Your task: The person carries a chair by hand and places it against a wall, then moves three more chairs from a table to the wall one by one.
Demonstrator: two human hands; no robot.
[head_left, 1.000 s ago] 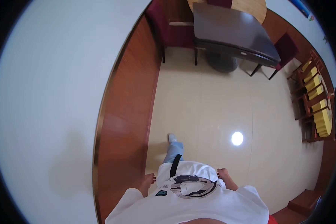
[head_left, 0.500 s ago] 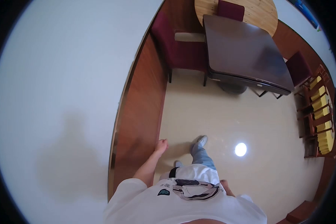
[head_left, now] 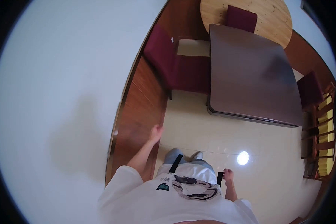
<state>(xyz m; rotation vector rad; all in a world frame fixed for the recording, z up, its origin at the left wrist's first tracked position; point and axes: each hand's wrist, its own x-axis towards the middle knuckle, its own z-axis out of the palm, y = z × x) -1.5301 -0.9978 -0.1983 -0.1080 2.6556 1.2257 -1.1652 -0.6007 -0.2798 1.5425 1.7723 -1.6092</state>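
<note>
My left hand (head_left: 156, 133) hangs forward at my left side, in front of the reddish-brown wall panelling (head_left: 140, 112). Its fingers are curled in, and nothing shows in them. Low on my right, my right hand (head_left: 228, 175) has loosely curled fingers beside a black strap (head_left: 219, 178); I see no object in its grip. A second black strap (head_left: 176, 163) hangs over the front of my white shirt (head_left: 149, 198). The dark brown table (head_left: 250, 74) stands ahead, apart from both hands.
A maroon chair (head_left: 190, 72) stands between the panelling and the table. Beyond is a round wooden tabletop (head_left: 268, 15) with another maroon chair (head_left: 241, 18) before it. At the right are a third maroon chair (head_left: 310, 89) and wooden chairs (head_left: 324, 128) by yellow cloth (head_left: 326, 164).
The table and chairs appear nearer and lower in view as I walk forward. My left hand has swung slightly up; my right hand has come further forward into view.
</note>
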